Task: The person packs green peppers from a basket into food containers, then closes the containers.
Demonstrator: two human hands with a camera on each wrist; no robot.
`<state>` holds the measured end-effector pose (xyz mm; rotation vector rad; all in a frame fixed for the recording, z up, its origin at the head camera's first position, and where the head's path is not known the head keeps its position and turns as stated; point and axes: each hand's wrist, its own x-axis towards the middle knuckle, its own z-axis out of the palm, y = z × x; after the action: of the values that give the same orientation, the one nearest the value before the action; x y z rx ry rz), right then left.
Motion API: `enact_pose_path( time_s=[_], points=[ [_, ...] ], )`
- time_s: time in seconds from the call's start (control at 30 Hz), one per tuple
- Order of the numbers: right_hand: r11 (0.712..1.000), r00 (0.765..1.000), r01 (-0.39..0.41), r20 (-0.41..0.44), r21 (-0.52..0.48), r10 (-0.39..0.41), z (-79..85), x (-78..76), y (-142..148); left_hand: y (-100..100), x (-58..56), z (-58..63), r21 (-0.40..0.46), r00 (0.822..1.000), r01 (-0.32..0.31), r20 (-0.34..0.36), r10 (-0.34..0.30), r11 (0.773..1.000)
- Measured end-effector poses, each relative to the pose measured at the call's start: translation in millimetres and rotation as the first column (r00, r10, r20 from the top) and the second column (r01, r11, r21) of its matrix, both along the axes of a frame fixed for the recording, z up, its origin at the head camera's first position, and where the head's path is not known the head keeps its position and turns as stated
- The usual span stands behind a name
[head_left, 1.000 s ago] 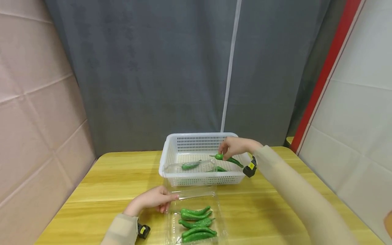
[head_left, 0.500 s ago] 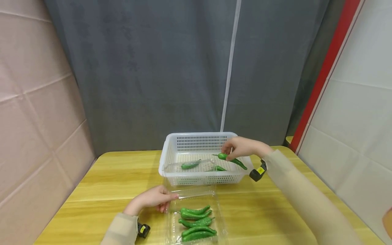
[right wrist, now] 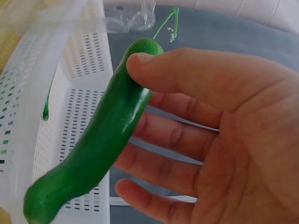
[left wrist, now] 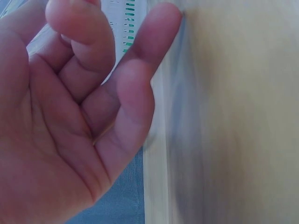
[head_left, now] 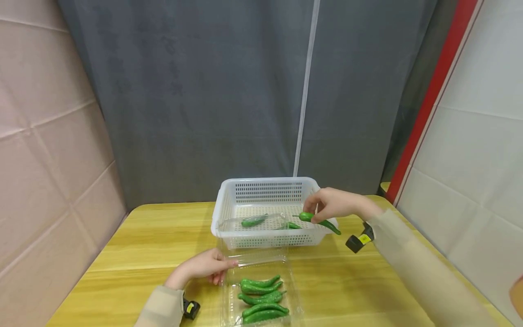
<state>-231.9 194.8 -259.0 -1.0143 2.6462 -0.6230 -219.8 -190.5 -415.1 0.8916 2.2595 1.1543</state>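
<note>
Though perhaps cloth, grey backdrop (head_left: pixel 196 100) behind table (head_left: pixel 159 236)

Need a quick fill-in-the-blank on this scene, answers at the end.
The ____ hand pinches a pepper. That pepper's colour is ____. The basket is coloured ____. Of basket and clear container, the ____ reaches nearer the head view's bottom edge.

Missing: right; green; white; container.

The right hand (head_left: pixel 334 203) has carried its green pepper (right wrist: pixel 103 133) rightward, nearer the person.
</note>
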Motion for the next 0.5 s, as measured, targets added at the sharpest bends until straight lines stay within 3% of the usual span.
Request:
enact_pose_path(
  time_s=[0.2,0.5],
  points=[
    [1.000,1.000,-0.022,0.012,0.009,0.022,0.7,12.8,-5.5,0.9,0.7,1.2,-0.002,1.000,-0.002,-0.004,0.002,1.000],
    [0.993,0.993,-0.116,-0.008,0.024,0.116,-1.6,27.3,-24.2,0.3,0.1,-0.4,0.002,1.000,0.007,-0.006,-0.007,1.000]
  ],
)
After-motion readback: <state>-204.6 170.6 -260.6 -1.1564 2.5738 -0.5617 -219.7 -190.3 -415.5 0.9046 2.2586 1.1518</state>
